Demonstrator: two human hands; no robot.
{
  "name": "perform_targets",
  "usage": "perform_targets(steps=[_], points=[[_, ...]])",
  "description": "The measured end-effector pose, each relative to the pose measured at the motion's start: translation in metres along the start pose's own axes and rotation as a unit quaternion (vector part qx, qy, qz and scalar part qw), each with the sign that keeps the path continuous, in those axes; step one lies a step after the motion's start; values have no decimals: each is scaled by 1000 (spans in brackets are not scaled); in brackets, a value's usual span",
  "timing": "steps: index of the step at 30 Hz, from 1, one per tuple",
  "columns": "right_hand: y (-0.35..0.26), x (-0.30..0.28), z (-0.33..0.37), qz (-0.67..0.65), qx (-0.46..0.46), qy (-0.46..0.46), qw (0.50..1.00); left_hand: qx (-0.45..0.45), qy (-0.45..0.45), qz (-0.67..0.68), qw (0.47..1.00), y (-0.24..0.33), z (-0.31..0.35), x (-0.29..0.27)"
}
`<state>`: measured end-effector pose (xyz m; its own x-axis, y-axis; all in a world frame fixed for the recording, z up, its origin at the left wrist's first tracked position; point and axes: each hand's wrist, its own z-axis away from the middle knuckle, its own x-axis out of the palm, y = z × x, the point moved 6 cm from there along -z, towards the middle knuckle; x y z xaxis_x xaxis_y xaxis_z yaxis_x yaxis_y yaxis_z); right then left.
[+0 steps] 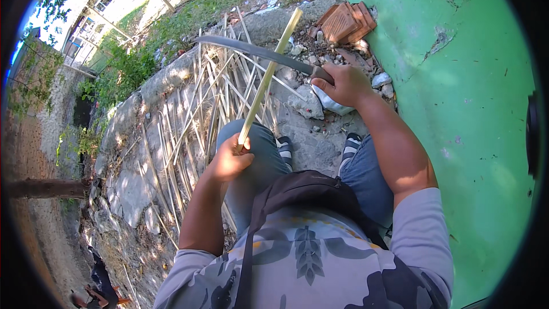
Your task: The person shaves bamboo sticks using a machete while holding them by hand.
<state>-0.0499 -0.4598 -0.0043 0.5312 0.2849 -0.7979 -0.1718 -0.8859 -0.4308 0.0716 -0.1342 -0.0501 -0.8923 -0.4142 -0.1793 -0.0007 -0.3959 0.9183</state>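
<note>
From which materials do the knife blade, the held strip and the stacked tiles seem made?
Knife blade: probably steel, smooth grey with slight sheen. Held strip: likely bamboo or similar wood, matte, straight and pale yellow-green. Stacked tiles: apparently fired clay, unglazed, judging by their dull orange-brown colour.

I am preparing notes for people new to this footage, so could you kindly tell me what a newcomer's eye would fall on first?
Probably the long-bladed knife in the right hand, its blade crossing the pale strip held in the left hand at upper centre. Next, likely the bright green wall filling the right side, then the scattered strips on the ground, left of centre.
</note>
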Motion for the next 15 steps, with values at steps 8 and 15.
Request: perform_targets(steps=[8,15], points=[[19,-6,-6,-25,13,-35,999,-2,4,8,1000,7,5,8],[-3,-13,1,36,-50,-8,998,-35,11,-1,999,11,6,6]])
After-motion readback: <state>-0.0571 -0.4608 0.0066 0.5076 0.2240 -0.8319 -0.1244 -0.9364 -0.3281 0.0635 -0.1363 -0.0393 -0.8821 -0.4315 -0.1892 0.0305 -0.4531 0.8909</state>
